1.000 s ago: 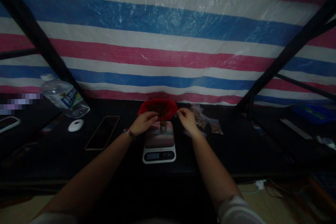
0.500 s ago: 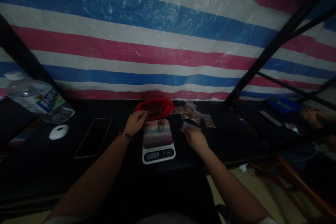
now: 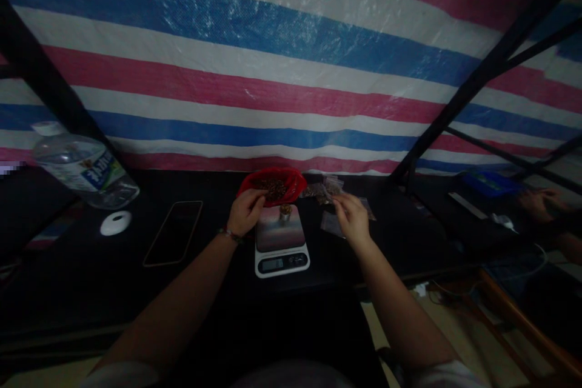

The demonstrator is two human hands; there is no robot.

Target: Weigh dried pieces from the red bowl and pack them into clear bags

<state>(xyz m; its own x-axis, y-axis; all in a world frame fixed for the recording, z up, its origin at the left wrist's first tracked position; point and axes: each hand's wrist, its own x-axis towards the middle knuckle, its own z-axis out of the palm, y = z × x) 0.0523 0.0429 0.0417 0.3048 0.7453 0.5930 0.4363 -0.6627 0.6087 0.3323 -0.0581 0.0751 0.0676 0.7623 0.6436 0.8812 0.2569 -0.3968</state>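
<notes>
My left hand point(image 3: 245, 213), with a bracelet at the wrist, has its fingers closed at the near left rim of a red plastic bag point(image 3: 297, 185) that holds many small brownish pieces. In front of the bag is a white kitchen scale point(image 3: 282, 264), and a small metallic cup point(image 3: 285, 213) with pieces inside stands on its plate. My right hand point(image 3: 353, 218) is pinched over a pile of small filled zip bags point(image 3: 313, 190); what its fingertips hold is too small to tell. A flat clear zip bag point(image 3: 331, 224) lies beside that hand.
To the left lie a phone point(image 3: 173, 233) and a white rounded object point(image 3: 116, 223), with a large clear bottle point(image 3: 86, 167) behind. Dark metal bars point(image 3: 454, 112) slope up on the right. Beyond them are another person's hands point(image 3: 541, 201) and a blue tray point(image 3: 491, 183).
My right hand has left the flat zip bag and risen to the filled zip bags. My left hand stays at the red bag. The view has shifted slightly.
</notes>
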